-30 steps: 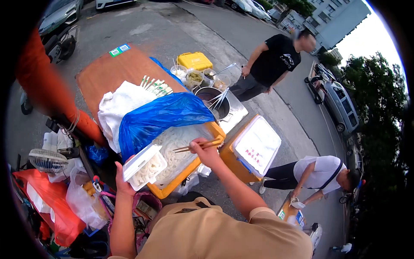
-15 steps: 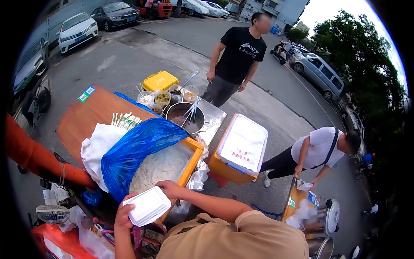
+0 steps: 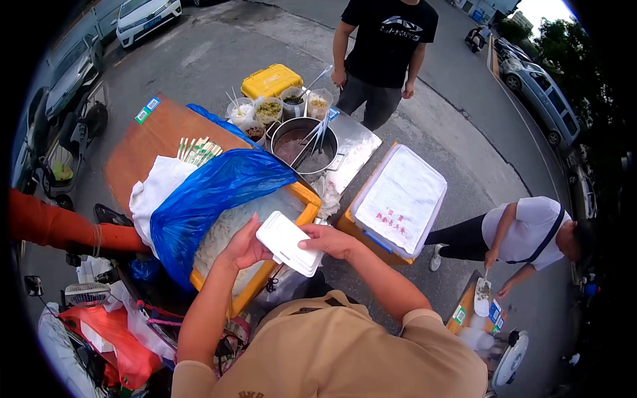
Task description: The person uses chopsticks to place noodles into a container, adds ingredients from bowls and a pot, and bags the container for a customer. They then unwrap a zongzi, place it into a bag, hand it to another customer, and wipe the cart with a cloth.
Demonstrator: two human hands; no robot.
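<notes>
A shut white foam takeaway box [image 3: 286, 240] is held tilted between my two hands, over the near edge of an orange-yellow insulated bin. My right hand [image 3: 330, 240] grips its right side, thumb lying on top. At the box's left edge my left hand [image 3: 243, 248] holds on, fingers up along the side. Inside the bin [image 3: 306, 204] lie pale noodles [image 3: 222, 229], partly under a blue plastic sheet [image 3: 219, 182]. Just beyond stands a steel pot [image 3: 277, 142] of dark liquid with tongs [image 3: 317, 136] resting in it.
Tubs of toppings [image 3: 268, 110] and a yellow case [image 3: 271, 81] stand behind the pot. Chopsticks [image 3: 199, 152] and a white towel [image 3: 159, 192] lie left. At right is a cloth-covered box [image 3: 401, 199]. One person [image 3: 388, 46] stands ahead; another [image 3: 524, 229] holds a food container.
The box has moved right and turned; my right hand now grips its right side, while my left has shifted up and right. My view has tilted down. The scooter rider moved farther off.
</notes>
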